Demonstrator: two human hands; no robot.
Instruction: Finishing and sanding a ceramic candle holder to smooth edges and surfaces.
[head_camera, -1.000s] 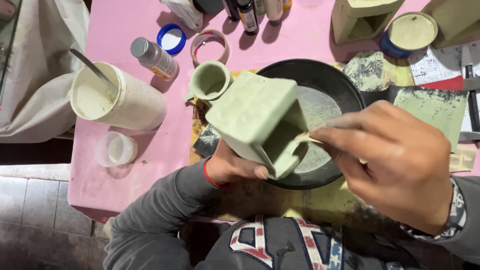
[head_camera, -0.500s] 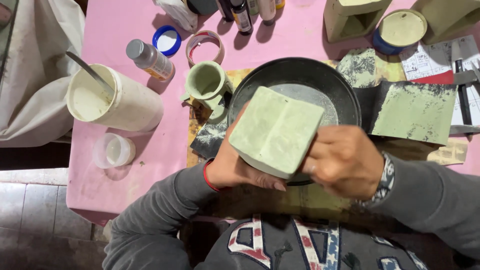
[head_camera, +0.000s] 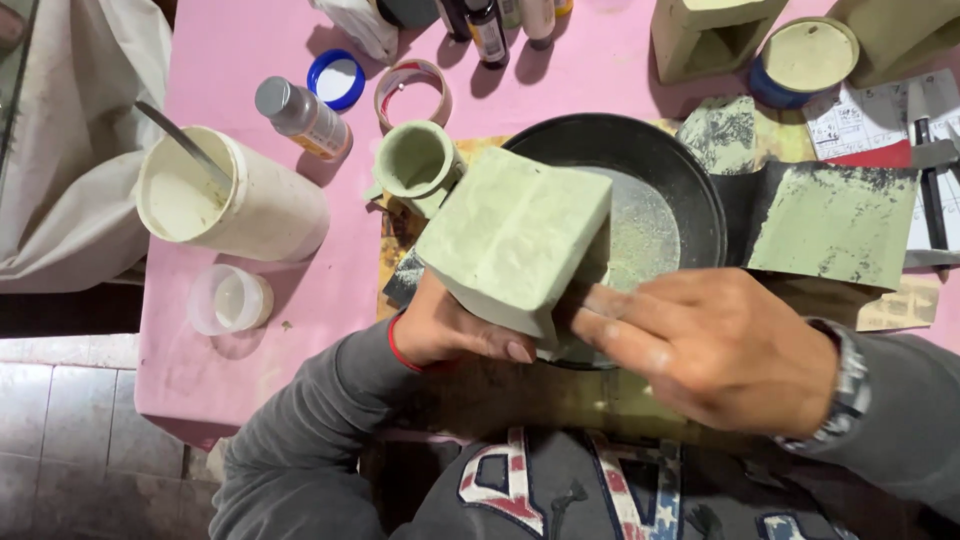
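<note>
The pink desk (head_camera: 250, 70) carries a black pan (head_camera: 690, 180) near its front edge. Above the pan's near rim a pale green block (head_camera: 515, 235) is held tilted. The right hand (head_camera: 715, 345) lies against the block's right side, fingers (head_camera: 610, 310) stretched along it, not closed around it. The left hand (head_camera: 450, 330) grips the block from beneath, thumb on its lower edge. Left of the pan stands a white tub (head_camera: 230, 205), and just beside the block a small green cup (head_camera: 415, 160).
</note>
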